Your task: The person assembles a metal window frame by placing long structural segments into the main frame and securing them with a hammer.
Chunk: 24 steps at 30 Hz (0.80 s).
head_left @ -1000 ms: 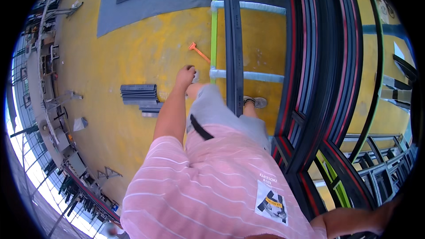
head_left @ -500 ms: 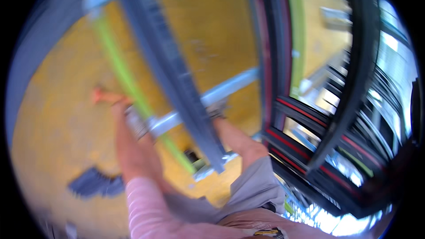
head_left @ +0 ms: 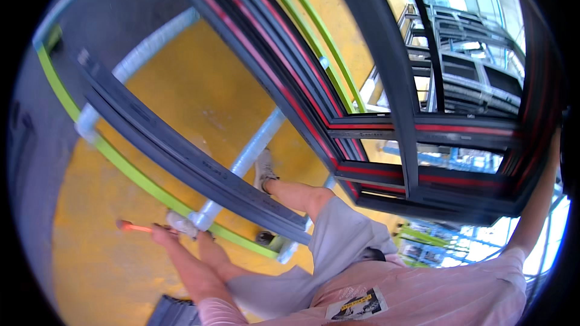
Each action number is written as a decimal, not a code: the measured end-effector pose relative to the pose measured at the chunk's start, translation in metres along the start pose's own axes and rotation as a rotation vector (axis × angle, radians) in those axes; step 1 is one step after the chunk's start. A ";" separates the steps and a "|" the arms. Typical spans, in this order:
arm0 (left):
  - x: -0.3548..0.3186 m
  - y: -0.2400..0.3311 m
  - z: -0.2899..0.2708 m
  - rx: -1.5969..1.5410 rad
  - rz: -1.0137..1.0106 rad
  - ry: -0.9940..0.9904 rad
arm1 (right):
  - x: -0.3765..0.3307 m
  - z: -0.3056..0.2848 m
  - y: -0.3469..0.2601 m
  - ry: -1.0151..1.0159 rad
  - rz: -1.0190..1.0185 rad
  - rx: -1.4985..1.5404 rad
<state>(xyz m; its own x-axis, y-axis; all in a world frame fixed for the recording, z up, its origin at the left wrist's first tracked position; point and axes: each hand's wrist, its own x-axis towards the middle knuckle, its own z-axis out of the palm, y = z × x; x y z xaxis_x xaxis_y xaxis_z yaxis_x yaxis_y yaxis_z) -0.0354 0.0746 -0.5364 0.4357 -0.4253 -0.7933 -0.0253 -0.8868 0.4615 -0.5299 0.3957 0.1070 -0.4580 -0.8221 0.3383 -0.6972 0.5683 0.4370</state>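
My left hand [head_left: 163, 235] is closed round the thin handle of an orange-red tool [head_left: 134, 226] with a thicker, brighter end; its exact kind is too blurred to name. It is low on the left, beside the lime-green rail [head_left: 130, 172] of a rack. My right arm [head_left: 539, 205] reaches up along the right rim, beside a stack of dark window-like frames [head_left: 374, 172] with red strips. The fingers of that hand are lost in the dark edge. Long dark grey profiles [head_left: 199, 169] lie across the rack, left of the frames.
Silvery wrapped crossbars [head_left: 257, 139] join the rack's rails above the yellow floor [head_left: 199, 84]. A dark ridged piece [head_left: 172, 312] lies at the lower left. More dark frames [head_left: 477, 78] stand farther off on the right. My shoe [head_left: 264, 169] is between the profiles and the frames.
My view has turned, so the rack and profiles now lie more slanted and the frames fill more of the right. My right arm has come into view; the left still holds the orange-red tool.
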 end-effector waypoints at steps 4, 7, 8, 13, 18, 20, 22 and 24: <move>-0.187 0.040 -0.034 0.150 0.332 -0.314 | 0.054 -0.133 0.142 0.414 0.338 -0.458; -0.399 0.088 0.007 0.236 0.720 -0.583 | -0.012 -0.099 0.064 -0.509 0.703 -0.013; -0.459 0.090 0.004 0.302 0.770 -0.806 | -0.028 -0.090 0.021 -0.532 0.633 0.506; -0.709 0.100 -0.010 0.477 1.736 -1.742 | -0.086 -0.089 -0.074 -0.293 0.839 1.821; -0.890 0.151 0.017 1.719 2.136 -2.005 | -0.155 -0.115 -0.011 0.160 1.417 1.794; -0.975 0.175 0.033 0.862 2.810 -1.558 | -0.215 -0.097 0.017 0.129 1.783 1.535; -1.048 0.190 0.067 0.254 3.009 -1.206 | -0.291 -0.063 0.019 0.051 1.873 1.120; -1.113 0.210 0.103 0.226 3.303 -0.686 | -0.326 -0.047 0.037 0.008 1.922 0.882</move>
<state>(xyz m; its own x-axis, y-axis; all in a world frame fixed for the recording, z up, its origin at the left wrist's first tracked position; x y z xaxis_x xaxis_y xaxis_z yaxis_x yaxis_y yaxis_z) -0.6188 0.3431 0.4027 -0.4855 0.6238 0.6126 0.4776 0.7761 -0.4117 -0.3806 0.6861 0.0521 -0.7430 0.6315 -0.2217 0.5164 0.3302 -0.7901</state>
